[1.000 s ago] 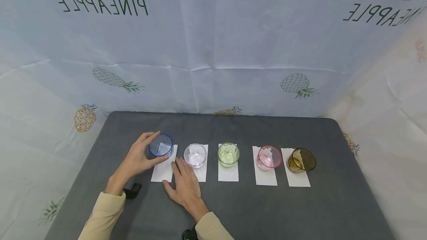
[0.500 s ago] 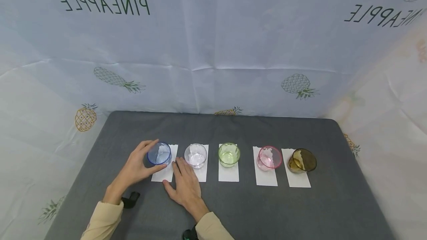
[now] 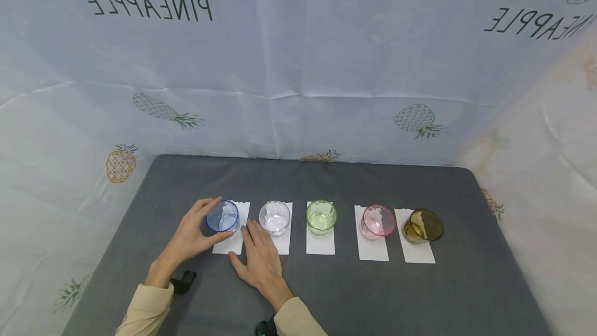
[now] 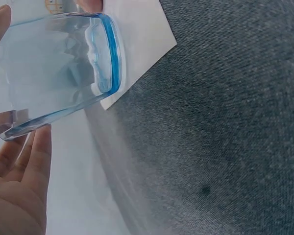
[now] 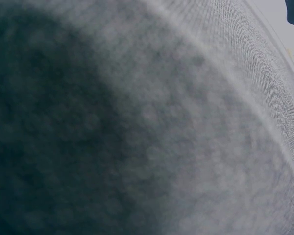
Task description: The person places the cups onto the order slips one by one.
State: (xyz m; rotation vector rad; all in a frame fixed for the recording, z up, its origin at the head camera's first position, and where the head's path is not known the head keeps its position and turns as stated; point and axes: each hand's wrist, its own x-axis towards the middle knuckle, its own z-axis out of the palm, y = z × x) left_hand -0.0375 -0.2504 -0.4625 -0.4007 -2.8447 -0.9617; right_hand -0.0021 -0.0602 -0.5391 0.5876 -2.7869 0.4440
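In the head view my left hand [image 3: 190,233] holds a blue glass [image 3: 223,217] upright, thumb at its near side and fingers at its far side. In the left wrist view the blue glass [image 4: 54,68] has its base at a white paper strip [image 4: 137,34]; whether it fully touches is hard to tell. My right hand [image 3: 259,261] rests on the table with fingers extended, fingertips between the left paper strip [image 3: 227,246] and a clear glass [image 3: 274,218]. Only blurred grey cloth [image 5: 210,122] and dark shadow fill most of the right wrist view.
To the right stand a green glass [image 3: 321,217], a pink-rimmed glass [image 3: 377,222] and an amber glass [image 3: 422,225], each on a white paper strip. Grey cloth covers the table [image 3: 373,299]. A pineapple-print curtain [image 3: 298,56] hangs behind and at both sides.
My left hand has brought the blue glass down and slightly nearer, onto or close to the left paper strip; over the last half second it barely moves. The right hand stays put.
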